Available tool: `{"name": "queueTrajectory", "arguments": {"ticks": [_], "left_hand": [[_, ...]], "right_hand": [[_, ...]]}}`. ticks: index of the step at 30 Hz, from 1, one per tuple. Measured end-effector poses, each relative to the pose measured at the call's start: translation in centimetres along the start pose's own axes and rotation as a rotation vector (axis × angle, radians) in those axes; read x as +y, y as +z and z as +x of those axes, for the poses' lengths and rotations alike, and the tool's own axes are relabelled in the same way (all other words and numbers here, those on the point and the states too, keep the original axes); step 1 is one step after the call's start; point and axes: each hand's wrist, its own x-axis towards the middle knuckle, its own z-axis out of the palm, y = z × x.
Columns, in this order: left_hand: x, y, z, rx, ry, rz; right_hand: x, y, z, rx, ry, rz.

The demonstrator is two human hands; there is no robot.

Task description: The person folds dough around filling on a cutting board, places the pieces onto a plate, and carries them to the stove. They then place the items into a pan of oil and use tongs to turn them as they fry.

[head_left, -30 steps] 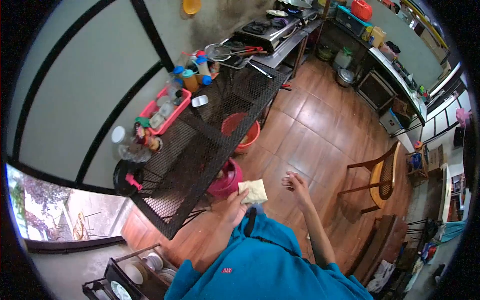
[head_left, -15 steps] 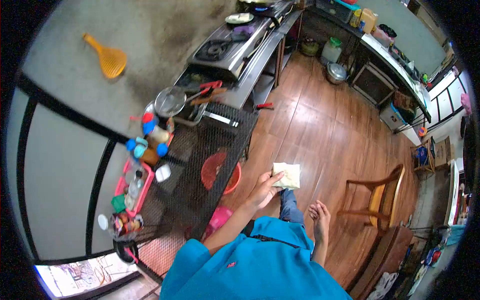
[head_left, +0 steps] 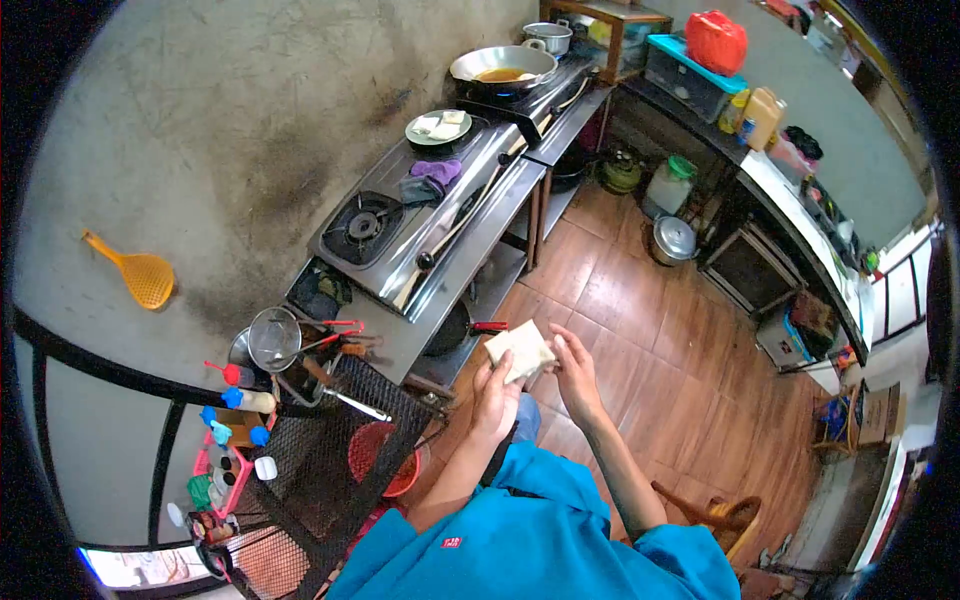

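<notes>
My left hand (head_left: 495,400) is closed on a pale, square folded pastry (head_left: 520,352), thumb on top and fingers underneath. At its right edge, my right hand (head_left: 577,378) has its bent fingers and thumb on the pastry. The pastry is held above the floor in front of my body. Up ahead on the stove, a plate (head_left: 428,138) carries several similar pale folded pieces. Beyond it, a wok (head_left: 503,66) with brownish oil sits on a burner, and a pale piece shows at the oil's edge.
A steel stove counter (head_left: 400,250) runs along the left wall, with a purple cloth (head_left: 436,172) on it. Nearer are a strainer (head_left: 275,338), a black mesh table (head_left: 300,440) and a red basket (head_left: 400,472). A wooden chair (head_left: 725,515) stands at lower right.
My right hand has come up from my side to the pastry. My left hand has shifted left with it. The view has turned, bringing the wok and the whole plate into sight.
</notes>
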Motion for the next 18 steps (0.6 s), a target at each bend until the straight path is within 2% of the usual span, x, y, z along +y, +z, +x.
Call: {"name": "queueTrajectory", "arguments": {"ticks": [2, 5, 8, 10, 12, 14, 18], "left_hand": [[-0.2, 2.6, 6.9, 0.053, 0.108, -0.058], [-0.4, 6.0, 18.2, 0.067, 0.211, -0.078], [0.3, 10.6, 29.6, 0.072, 0.268, -0.082], [0.6, 13.2, 36.6, 0.097, 0.284, 0.08], [1.1, 16.1, 42.9, 0.116, 0.388, 0.216], [1.1, 18.2, 48.5, 0.106, 0.404, 0.259], [2.4, 20.9, 57.4, 0.098, 0.387, 0.309]], "right_hand": [[-0.9, 0.1, 6.4, 0.001, -0.002, 0.058], [-3.8, 0.6, 17.2, -0.01, 0.085, 0.447], [-5.4, -0.7, 28.4, -0.018, 0.052, 0.461], [-7.6, -1.6, 35.3, 0.032, 0.051, 0.517], [-10.6, -1.7, 41.3, 0.043, -0.003, 0.532], [-13.5, -1.8, 46.8, 0.089, -0.009, 0.556], [-15.0, -3.2, 56.8, 0.08, 0.038, 0.438]]}}
